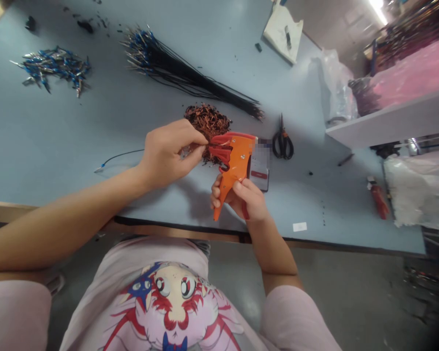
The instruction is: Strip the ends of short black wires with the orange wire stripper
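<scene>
I have the left hand [171,151] pinching a black wire [124,153] right at the jaws of the orange stripper [237,158] held in the right hand [250,199]. With the pinch so near, I judge that an early squeeze could nip skin.

A single view is recorded from a head-worn camera, directed forward and steeply down onto the blue tabletop [106,124]. The wearer's shirt [157,253] is captured from above along the bottom edge. The left hand [171,151] and right hand [254,200] are framed near centre, at close range; the shelf [391,114], upper right, is seen farther off.
</scene>
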Demonstrator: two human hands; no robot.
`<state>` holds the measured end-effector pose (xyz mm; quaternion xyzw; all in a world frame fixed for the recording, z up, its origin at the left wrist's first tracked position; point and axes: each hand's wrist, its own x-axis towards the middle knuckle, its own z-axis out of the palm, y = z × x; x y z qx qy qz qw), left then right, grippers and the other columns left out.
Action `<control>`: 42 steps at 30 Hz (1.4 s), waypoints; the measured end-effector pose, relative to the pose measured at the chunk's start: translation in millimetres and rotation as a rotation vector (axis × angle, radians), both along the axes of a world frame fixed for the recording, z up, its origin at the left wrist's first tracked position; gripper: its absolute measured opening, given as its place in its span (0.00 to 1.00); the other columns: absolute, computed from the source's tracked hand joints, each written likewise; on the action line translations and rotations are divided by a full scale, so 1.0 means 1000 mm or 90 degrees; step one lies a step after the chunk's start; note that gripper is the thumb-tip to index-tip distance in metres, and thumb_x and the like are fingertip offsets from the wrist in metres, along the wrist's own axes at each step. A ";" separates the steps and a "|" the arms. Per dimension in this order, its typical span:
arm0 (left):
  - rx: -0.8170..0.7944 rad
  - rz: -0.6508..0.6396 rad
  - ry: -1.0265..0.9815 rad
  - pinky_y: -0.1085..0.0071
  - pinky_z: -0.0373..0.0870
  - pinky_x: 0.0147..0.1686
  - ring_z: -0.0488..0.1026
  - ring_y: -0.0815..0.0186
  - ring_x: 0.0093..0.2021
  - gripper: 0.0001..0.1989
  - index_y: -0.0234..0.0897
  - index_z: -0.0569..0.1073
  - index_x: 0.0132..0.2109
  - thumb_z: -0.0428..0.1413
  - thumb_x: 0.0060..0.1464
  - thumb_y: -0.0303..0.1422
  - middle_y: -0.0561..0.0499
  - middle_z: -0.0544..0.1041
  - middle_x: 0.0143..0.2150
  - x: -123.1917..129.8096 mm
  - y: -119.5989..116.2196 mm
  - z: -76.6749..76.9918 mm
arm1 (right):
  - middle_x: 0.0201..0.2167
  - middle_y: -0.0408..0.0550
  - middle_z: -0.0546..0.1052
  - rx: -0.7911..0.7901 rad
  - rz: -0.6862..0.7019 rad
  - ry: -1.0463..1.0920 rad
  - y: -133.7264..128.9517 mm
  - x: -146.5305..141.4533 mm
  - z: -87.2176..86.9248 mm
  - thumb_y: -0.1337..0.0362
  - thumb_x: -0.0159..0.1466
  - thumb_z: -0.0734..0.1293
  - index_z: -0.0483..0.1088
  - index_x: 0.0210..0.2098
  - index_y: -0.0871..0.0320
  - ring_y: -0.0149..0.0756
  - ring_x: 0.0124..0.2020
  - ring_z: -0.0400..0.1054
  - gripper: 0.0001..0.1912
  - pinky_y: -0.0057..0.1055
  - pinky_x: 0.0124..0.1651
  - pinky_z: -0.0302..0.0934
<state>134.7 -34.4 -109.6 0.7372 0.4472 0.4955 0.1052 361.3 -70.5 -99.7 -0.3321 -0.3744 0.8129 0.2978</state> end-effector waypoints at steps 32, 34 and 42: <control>0.014 -0.012 0.026 0.69 0.63 0.26 0.68 0.68 0.25 0.06 0.41 0.73 0.31 0.53 0.57 0.29 0.53 0.73 0.25 0.000 -0.003 0.000 | 0.22 0.40 0.71 0.000 0.018 -0.059 0.001 -0.003 -0.002 0.43 0.60 0.71 0.68 0.36 0.59 0.28 0.18 0.65 0.24 0.29 0.21 0.66; 0.008 -0.009 0.019 0.69 0.64 0.27 0.68 0.69 0.25 0.06 0.40 0.73 0.32 0.54 0.56 0.29 0.53 0.74 0.26 0.000 -0.002 0.002 | 0.31 0.46 0.76 0.015 0.020 -0.036 0.004 -0.002 -0.004 0.42 0.56 0.73 0.70 0.42 0.61 0.35 0.28 0.73 0.29 0.35 0.31 0.71; 0.082 0.103 -0.051 0.69 0.63 0.27 0.64 0.70 0.25 0.05 0.40 0.72 0.33 0.56 0.57 0.26 0.54 0.72 0.26 -0.014 0.005 0.014 | 0.40 0.50 0.75 0.158 -0.142 -0.149 0.012 0.014 0.005 0.39 0.66 0.60 0.68 0.48 0.56 0.40 0.36 0.73 0.28 0.38 0.38 0.69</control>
